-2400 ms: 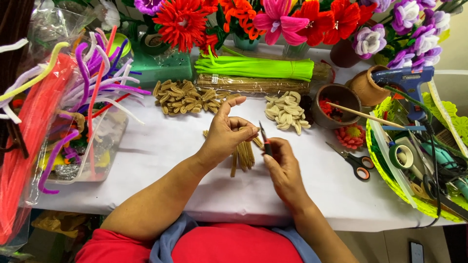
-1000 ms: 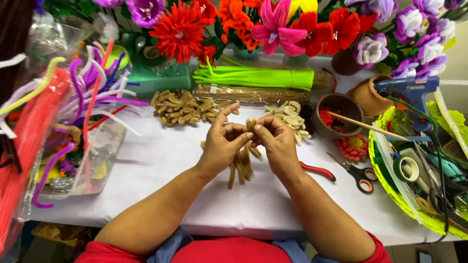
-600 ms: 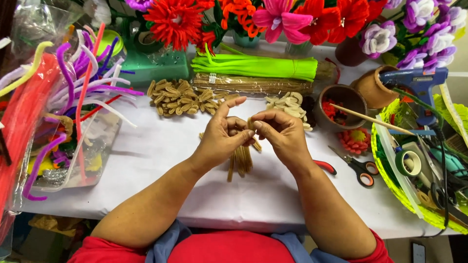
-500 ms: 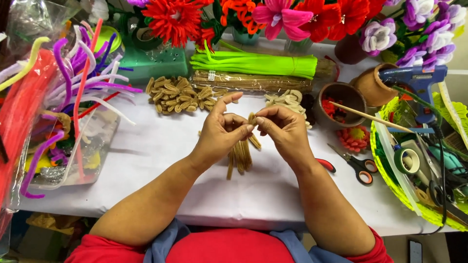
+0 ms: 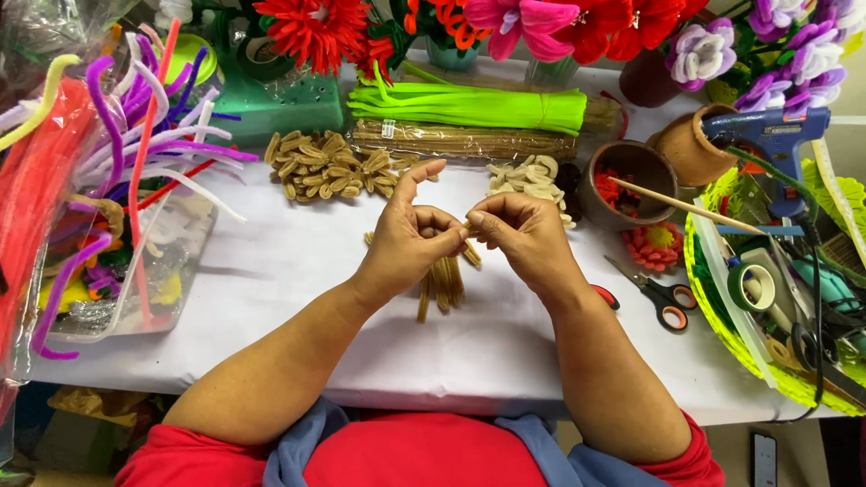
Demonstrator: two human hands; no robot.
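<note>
Tan pipe cleaner [image 5: 467, 230] pinched between both hands' fingers [image 5: 451, 236].

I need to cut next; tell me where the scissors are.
The scissors lie on the white table, beside the right hand, below the brown bowl.

Table [image 5: 271, 271]: both hands meet at centre, left hand [image 5: 406, 243] beside right hand [image 5: 523, 239], above short cut stems [image 5: 442, 284] lying on the cloth. Folded loops [image 5: 325, 167] behind left; scissors [image 5: 663, 298] to the right; basket [image 5: 722, 298] at far right; glue gun [image 5: 767, 144] behind it.
</note>
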